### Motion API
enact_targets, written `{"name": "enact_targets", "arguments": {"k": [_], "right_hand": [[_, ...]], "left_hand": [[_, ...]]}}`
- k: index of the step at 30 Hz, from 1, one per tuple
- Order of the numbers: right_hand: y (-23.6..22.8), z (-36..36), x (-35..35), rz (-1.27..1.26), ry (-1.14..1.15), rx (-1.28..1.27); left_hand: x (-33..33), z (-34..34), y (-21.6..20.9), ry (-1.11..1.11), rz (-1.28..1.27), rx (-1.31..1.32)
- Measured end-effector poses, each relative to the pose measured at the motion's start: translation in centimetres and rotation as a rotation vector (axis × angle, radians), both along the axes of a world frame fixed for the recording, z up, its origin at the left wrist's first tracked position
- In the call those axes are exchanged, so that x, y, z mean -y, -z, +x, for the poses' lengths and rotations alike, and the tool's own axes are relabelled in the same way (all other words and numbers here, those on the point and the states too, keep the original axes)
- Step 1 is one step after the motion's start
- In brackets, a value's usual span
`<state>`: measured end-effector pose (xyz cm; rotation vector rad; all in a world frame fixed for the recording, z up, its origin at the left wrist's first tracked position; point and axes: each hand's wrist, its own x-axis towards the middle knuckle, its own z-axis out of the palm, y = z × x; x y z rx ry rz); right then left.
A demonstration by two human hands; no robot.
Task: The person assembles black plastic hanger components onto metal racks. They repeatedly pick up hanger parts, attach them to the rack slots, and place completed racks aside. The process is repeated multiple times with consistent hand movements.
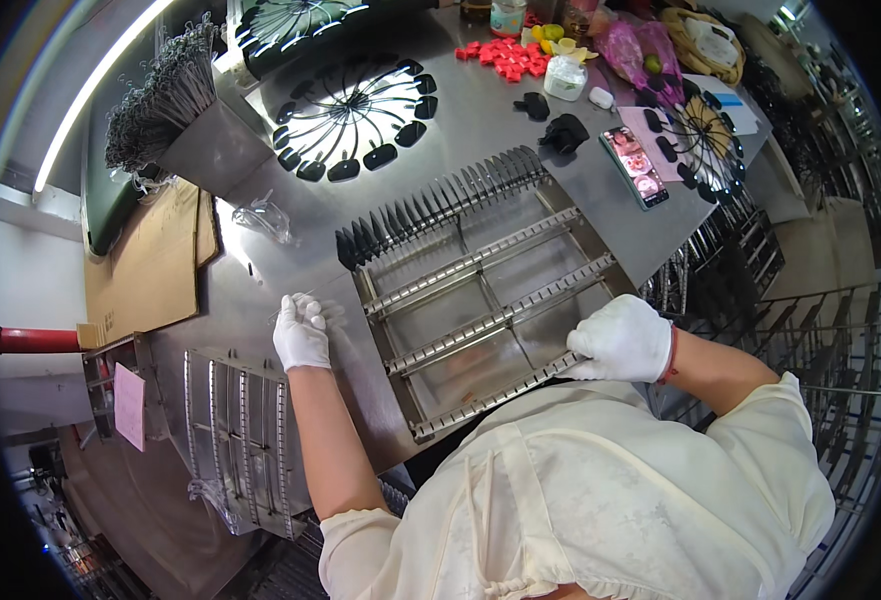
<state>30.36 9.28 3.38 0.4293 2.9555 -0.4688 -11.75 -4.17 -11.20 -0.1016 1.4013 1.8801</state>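
Note:
A metal rack (508,310) with several slotted crossbars lies on the table in front of me. Along its far bar stands a row of black, blade-like pieces (450,205). My right hand (620,340), in a white glove, has its fingers curled over the rack's near right corner. Left of the rack, my left hand (302,332) hovers over the table, also gloved. Its fingers are pinched together; faint thin lines show by the fingertips, too fine to name. A small clump of thin wire or clear plastic (263,220) lies farther up the table.
A ring of black-ended pieces (355,115) lies at the back, with another (705,140) at the right. A bin of wire hooks (215,150) stands back left beside cardboard (150,265). Red pieces (505,58), a phone (635,165) and a second rack (240,430) surround the workspace.

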Motion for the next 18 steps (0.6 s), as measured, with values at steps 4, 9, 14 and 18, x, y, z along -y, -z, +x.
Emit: {"name": "enact_targets", "arguments": {"k": [4, 9, 14, 18], "right_hand": [[0.1, 0.0, -0.1, 0.011, -0.001, -0.013], [0.0, 0.1, -0.3, 0.000, -0.007, -0.037], [0.4, 0.0, -0.2, -0.002, -0.001, -0.037], [1.3, -0.6, 0.2, -0.034, 0.014, -0.065]], "left_hand": [[-0.3, -0.1, -0.6, -0.030, -0.026, -0.076], [-0.3, -1.1, 1.3, -0.073, -0.033, 0.019], [-1.2, -0.5, 1.5, 0.223, 0.042, 0.168], [-4.2, 2.5, 1.3, 0.013, 0.098, 0.300]]}}
